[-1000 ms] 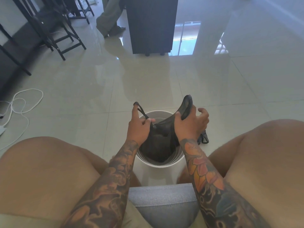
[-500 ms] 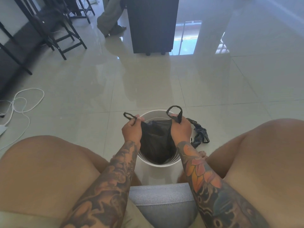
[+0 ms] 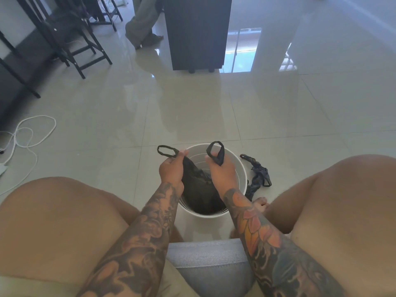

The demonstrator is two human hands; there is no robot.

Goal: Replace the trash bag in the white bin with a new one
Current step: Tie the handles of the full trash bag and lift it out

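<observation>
Below, sitting on a grey cushion with knees spread, a white bin standing on the tiled floor between the legs. Hanging down into the bin, a black trash bag, its body filling the near part of the bin's inside. Pinching the bag's left handle loop in the left hand, grip curled tight round the plastic, the loop sticking out to the far left past the rim. Pinching the right handle loop in the right hand, grip likewise closed on it, the loop standing up over the far rim. Lying crumpled on the floor just right of the bin, a second black bag. Trailing across the floor at far left, a white cable; standing farther off, a dark cabinet and dark chairs.
</observation>
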